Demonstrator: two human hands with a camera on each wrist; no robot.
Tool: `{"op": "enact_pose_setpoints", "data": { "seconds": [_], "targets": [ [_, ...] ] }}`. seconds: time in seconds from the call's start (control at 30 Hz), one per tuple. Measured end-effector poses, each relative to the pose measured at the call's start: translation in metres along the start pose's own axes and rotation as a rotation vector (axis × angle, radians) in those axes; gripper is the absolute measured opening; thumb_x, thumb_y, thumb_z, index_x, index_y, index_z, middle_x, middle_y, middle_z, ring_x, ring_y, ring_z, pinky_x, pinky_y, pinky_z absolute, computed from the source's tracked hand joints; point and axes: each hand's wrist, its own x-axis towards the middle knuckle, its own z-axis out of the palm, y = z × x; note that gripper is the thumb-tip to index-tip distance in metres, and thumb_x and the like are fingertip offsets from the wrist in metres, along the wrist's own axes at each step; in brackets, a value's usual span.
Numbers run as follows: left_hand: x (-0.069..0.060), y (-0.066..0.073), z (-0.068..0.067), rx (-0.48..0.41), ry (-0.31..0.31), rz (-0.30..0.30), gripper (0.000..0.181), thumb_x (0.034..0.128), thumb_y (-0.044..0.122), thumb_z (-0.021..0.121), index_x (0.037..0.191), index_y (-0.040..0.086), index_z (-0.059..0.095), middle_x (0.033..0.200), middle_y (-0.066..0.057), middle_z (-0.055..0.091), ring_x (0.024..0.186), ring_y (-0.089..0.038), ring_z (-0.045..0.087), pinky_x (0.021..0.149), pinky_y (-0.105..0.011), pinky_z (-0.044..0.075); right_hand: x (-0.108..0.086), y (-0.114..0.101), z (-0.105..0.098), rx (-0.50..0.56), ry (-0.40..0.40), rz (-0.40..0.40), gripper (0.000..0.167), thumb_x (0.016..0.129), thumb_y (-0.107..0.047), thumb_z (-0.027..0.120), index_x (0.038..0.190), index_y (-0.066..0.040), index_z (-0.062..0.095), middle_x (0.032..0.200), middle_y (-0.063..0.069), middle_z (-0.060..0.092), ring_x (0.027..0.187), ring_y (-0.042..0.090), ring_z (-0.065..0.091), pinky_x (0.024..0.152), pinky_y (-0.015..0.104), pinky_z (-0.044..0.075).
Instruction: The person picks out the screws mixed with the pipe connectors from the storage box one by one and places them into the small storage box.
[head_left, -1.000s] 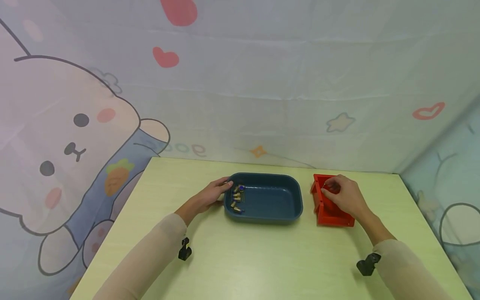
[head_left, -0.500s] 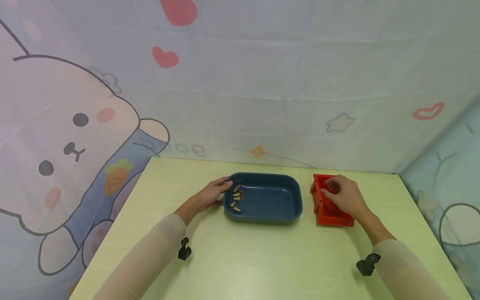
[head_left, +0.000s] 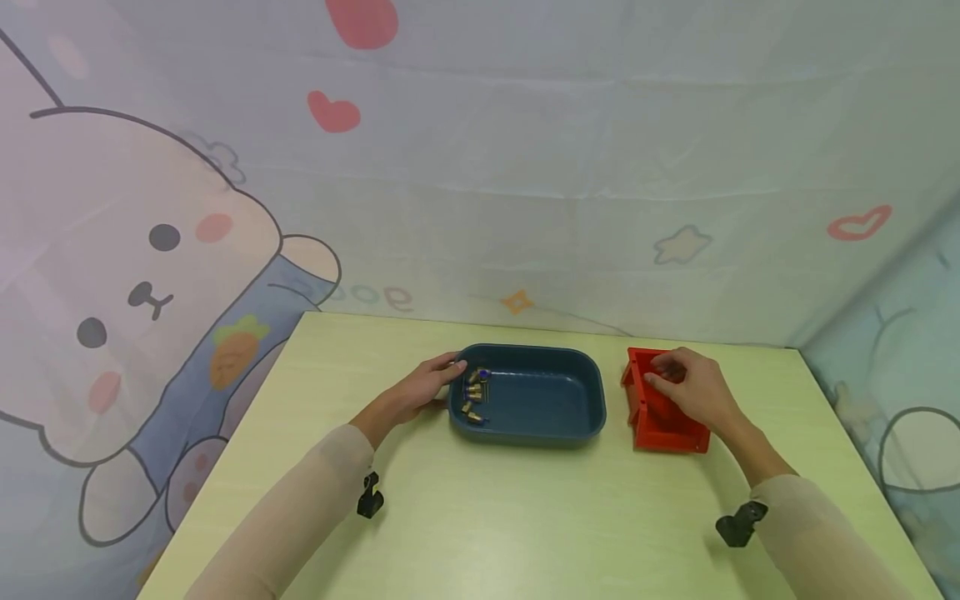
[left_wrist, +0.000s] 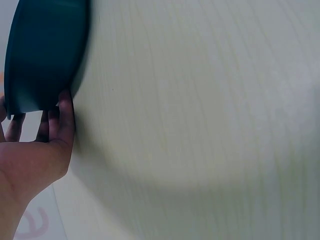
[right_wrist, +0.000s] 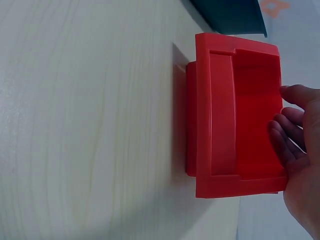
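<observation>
Head view looks down; wrist views (nearer) share the basin (head_left: 543, 407).

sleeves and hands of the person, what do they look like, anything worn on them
Pale beige long sleeves, left and right, each with a small black device, left and right, at the cuff. The left hand and right hand are ungloved.

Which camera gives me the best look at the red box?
The right wrist view: the red box appears large, its inside visible. The head view shows it smaller, partly covered by the right hand. The left wrist view doesn't show it.
</observation>
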Motion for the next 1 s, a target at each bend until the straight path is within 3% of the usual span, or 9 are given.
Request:
{"op": "enact_pose_setpoints", "data": {
  "seconds": [0.2,0.47,0.83,1.0],
  "targets": [
    [0.001,-0.001,0.0,-0.007,-0.003,-0.006,0.063,0.1125,0.041,0.054,0.167,0.016,0.034,0.167,-0.016,0.036,0.158,-0.036,0.025,0.117,-0.06,0.04,0.003,-0.001,-0.004,0.003,-0.008,-0.008,0.028,0.1,-0.016,0.076,0.12,0.003,0.07,0.109,0.017,0.072,0.095,0.031,0.068,0.087,0.045,0.06],
    [0.003,-0.002,-0.001,0.0,0.008,-0.013,0.063,0.1125,0.041,0.054,0.167,0.016,0.035,0.166,-0.016,0.035,0.158,-0.037,0.026,0.117,-0.059,0.041,0.008,-0.012,-0.005,0.035,0.011,-0.041,0.026,0.1,-0.019,0.078,0.119,-0.001,0.072,0.107,0.013,0.073,0.094,0.027,0.068,0.081,0.022,0.055],
    [0.001,0.0,0.0,0.001,0.0,-0.003,0.063,0.1127,0.041,0.053,0.167,0.016,0.034,0.166,-0.017,0.036,0.158,-0.038,0.027,0.117,-0.06,0.04,0.015,-0.036,0.006,0.1,0.051,-0.149,0.02,0.095,-0.014,0.082,0.11,-0.002,0.075,0.095,0.006,0.072,0.083,0.021,0.068,0.075,0.018,0.053],
    [-0.001,-0.002,0.002,0.004,0.003,-0.008,0.063,0.1126,0.042,0.053,0.167,0.016,0.034,0.167,-0.017,0.035,0.158,-0.037,0.027,0.117,-0.059,0.041,0.017,-0.047,0.013,0.126,0.031,-0.148,0.02,0.095,-0.016,0.083,0.11,-0.004,0.076,0.094,0.003,0.071,0.083,0.019,0.068,0.076,0.019,0.054]
  ]
}}
